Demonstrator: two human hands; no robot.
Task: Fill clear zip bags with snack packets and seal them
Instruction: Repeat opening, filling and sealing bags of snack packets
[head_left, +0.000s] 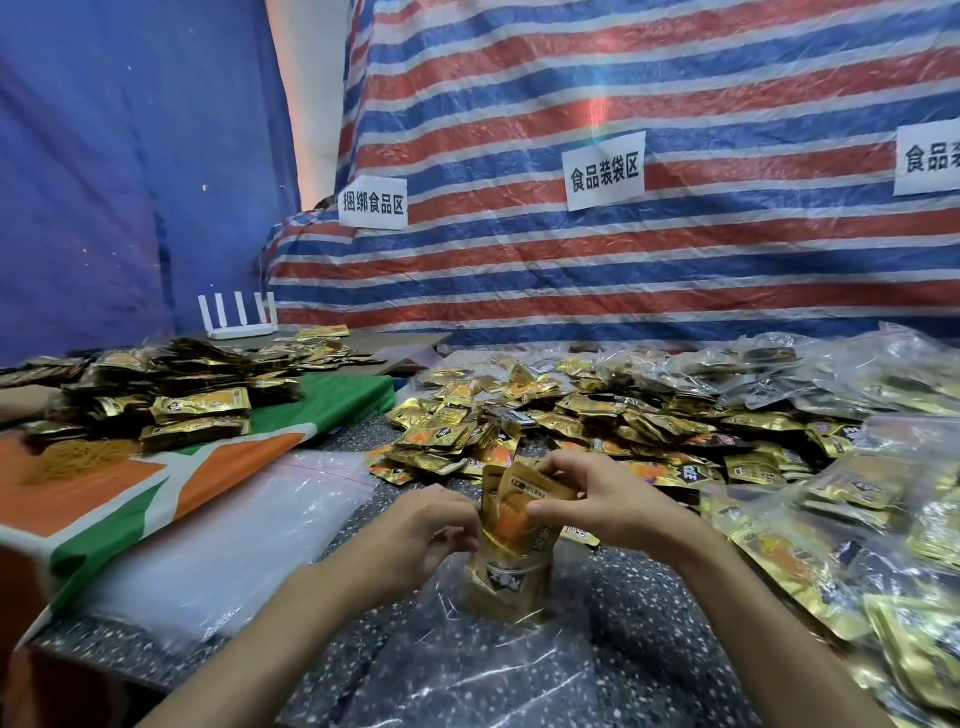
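Gripping gold snack packets (519, 512): right hand (597, 506); left hand (415, 535) pinches clear zip bag (498, 587) mouth.

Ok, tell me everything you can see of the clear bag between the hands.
The clear zip bag is thin, glossy, crinkled see-through plastic, standing roughly upright on the speckled table at centre front. Its mouth is open, unsealed; a bunch of gold snack packets sits half inside, tops sticking out. The left hand pinches its mouth edge on one side; the right hand grips the packets from the other. Its zip strip cannot be made out.
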